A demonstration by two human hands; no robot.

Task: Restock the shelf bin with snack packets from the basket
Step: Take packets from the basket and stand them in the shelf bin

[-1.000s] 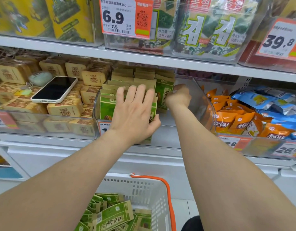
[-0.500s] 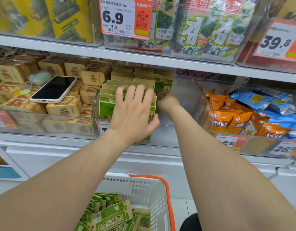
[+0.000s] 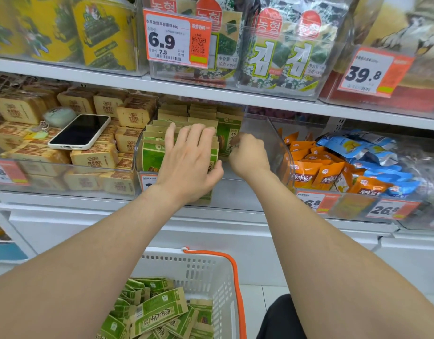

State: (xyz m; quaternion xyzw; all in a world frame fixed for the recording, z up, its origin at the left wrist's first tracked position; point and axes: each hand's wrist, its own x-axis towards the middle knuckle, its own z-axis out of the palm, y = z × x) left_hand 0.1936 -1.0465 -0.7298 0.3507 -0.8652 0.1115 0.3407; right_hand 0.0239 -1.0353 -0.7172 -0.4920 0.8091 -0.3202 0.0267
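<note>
Green snack packets stand in rows in a clear shelf bin on the middle shelf. My left hand presses flat on the front packets, fingers straight and thumb at their right edge. My right hand is inside the bin's bare right half, fingers curled at the edge of a green packet at the row's right end. More green packets lie loose in the white basket with an orange handle, below my arms.
A phone and a key fob lie on brown biscuit packs in the left bin. Orange pouches and blue pouches fill the right bin. Seaweed packs and price tags line the shelf above.
My right hand has drawn back from deep in the bin toward the front and left, ending beside the packet row. The left hand stays pressed on the front packets.
</note>
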